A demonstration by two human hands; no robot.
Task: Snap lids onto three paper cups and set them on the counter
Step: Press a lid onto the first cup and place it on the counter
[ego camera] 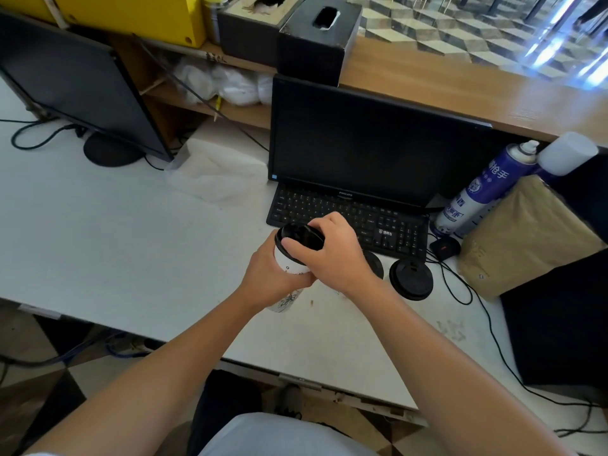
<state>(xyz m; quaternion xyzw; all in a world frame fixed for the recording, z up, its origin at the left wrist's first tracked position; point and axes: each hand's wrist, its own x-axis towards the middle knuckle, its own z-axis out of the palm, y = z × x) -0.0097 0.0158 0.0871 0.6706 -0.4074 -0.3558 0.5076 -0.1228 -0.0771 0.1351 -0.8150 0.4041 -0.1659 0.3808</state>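
At frame centre, the left hand (269,274) grips a white printed paper cup (289,263) above the white surface (115,251). The right hand (332,251) closes over its round black plastic lid (297,236). Another black lid (411,278) lies to the right.

One paper cup (291,261) is seen and three black lids: one (300,236) under the right hand (332,251), two (411,278) beside it.
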